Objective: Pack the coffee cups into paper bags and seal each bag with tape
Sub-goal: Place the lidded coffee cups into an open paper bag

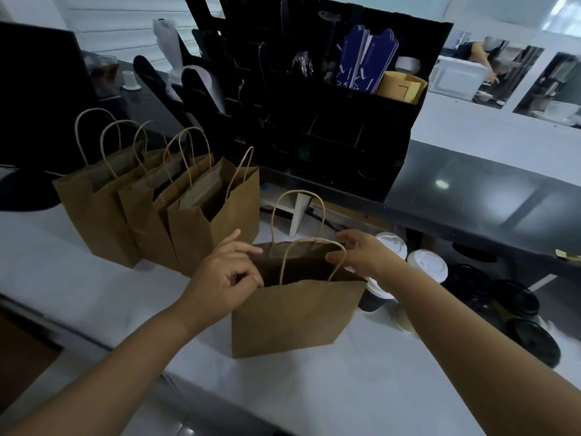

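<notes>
the open kraft paper bag [295, 313] stands on the white worktop [314, 388] at 6 o'clock. its left rim is pinched by the left hand [224, 273], its right rim by the right hand [358, 251]. thin, light paper: easily creased. lidded coffee cups [426, 262] wait at 3 o'clock, best held round the wall.

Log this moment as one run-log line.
step: opening bag | left hand: grips near paper bag left rim | right hand: pinches right rim | white-lidded cups: outside, right of bag | tape: none seen
</notes>
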Demonstrator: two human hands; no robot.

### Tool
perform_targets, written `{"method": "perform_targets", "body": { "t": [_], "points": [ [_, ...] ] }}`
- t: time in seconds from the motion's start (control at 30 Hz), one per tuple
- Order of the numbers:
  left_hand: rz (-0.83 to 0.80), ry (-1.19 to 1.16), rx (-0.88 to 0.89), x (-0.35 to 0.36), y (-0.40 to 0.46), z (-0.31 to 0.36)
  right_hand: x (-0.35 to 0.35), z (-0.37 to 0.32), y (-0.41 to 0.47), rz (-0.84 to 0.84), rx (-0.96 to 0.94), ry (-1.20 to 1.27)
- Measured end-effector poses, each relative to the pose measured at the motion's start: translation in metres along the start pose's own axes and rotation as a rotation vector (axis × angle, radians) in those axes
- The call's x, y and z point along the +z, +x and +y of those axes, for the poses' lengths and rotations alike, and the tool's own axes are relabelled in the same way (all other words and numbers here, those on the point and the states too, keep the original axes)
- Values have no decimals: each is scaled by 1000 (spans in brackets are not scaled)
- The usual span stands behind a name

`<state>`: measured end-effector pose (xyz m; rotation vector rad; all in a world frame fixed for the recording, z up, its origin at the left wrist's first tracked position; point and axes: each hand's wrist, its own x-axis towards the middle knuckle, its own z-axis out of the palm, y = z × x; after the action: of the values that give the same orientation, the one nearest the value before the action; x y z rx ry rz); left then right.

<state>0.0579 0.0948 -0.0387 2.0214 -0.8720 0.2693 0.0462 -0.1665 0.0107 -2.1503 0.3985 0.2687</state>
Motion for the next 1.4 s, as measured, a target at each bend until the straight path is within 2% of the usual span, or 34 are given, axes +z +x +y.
{"method": "perform_targets", "body": {
  "t": [0.17, 0.27, 0.33, 0.4, 0.57, 0.73, 0.87, 1.03, 1.17, 1.4],
  "points": [
    [34, -61, -226, -3, 11, -4, -3, 5, -2, -3, 15, 102],
    [-21, -36, -271, -5, 17, 0, -17, 13, 1, 158, -44, 122],
    [-40, -14, -280, -6, 19, 0, -32, 27, 8, 338, -52, -3],
    [-69, 0, -285, -8, 19, 2, -45, 41, 13, 410, -1, -200],
    [-81, -30, -346, -13, 21, 13, -46, 73, 15, 330, 175, -589],
    [-109, -30, -332, -11, 20, 15, -31, 87, 13, 369, 199, -872],
    [-51, -17, -347, -8, 18, 10, -24, 91, 13, 351, 195, -990],
    [-67, -1, -325, -10, 13, 12, -23, 90, 11, 354, 196, -1005],
    [-160, -46, -380, -10, 9, 14, -24, 79, 5, 377, 142, -978],
    [-256, -151, -430, -8, 12, 12, -59, 14, -29, 392, 30, -541]
  ]
}}
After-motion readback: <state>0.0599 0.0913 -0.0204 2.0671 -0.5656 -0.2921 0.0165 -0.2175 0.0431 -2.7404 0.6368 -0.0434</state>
